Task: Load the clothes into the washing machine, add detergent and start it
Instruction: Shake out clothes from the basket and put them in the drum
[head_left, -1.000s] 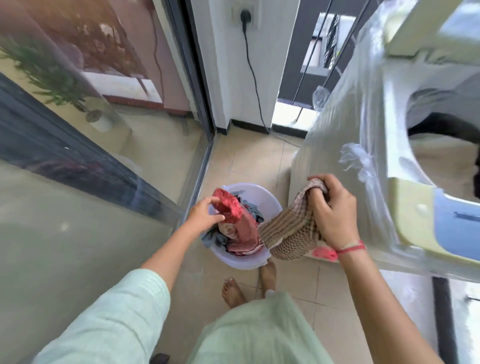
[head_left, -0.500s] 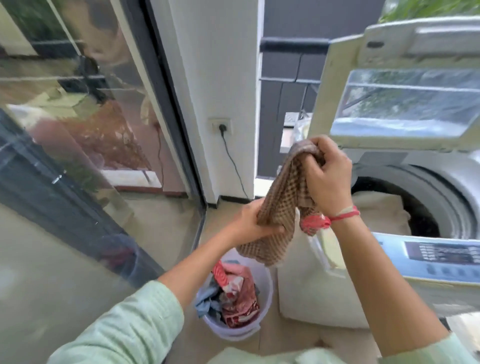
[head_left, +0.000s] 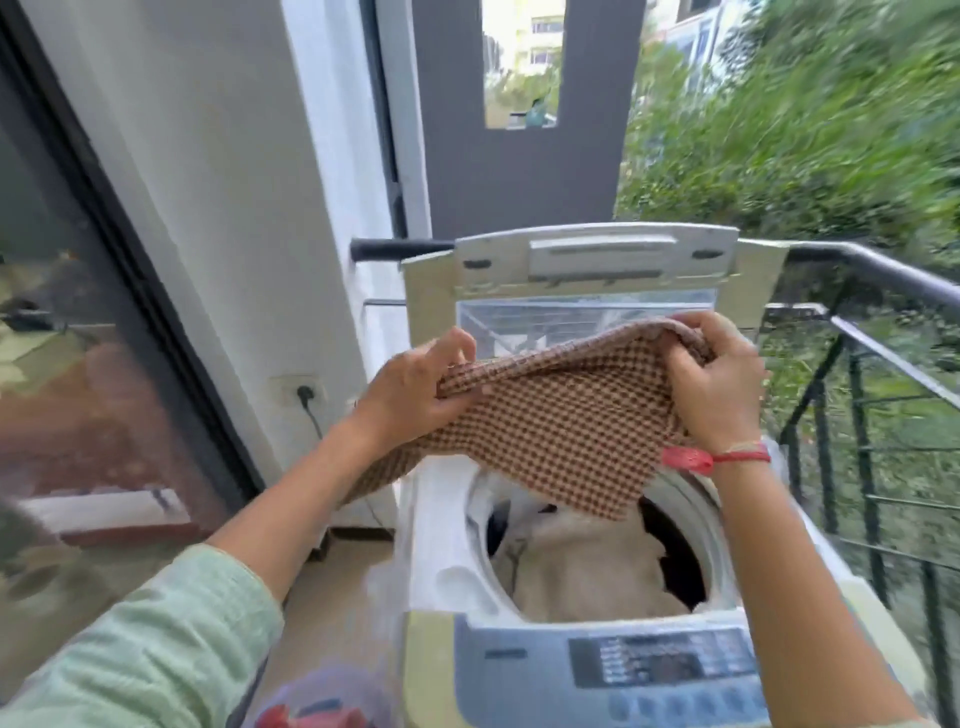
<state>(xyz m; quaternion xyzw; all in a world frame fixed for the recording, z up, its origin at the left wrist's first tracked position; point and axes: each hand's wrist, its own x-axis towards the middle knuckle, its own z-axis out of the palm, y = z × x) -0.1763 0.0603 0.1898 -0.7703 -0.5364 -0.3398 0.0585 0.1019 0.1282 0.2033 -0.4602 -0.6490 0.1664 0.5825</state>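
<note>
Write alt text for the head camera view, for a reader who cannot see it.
Two bare hands, left hand and right hand, each in a closed grip, spread a brown-and-cream checked cloth above the open drum of a white top-loading washing machine. A beige garment already lies inside, and the raised lid stands behind.

The washing machine (head_left: 519, 670) stands on the balcony floor (head_left: 343, 597) with its lid (head_left: 592, 270) tipped up at the back. Inside its tub lies a beige cloth (head_left: 587, 566). Left of the machine, low at the frame's edge, a laundry basket (head_left: 322, 701) sits on the floor.
</note>
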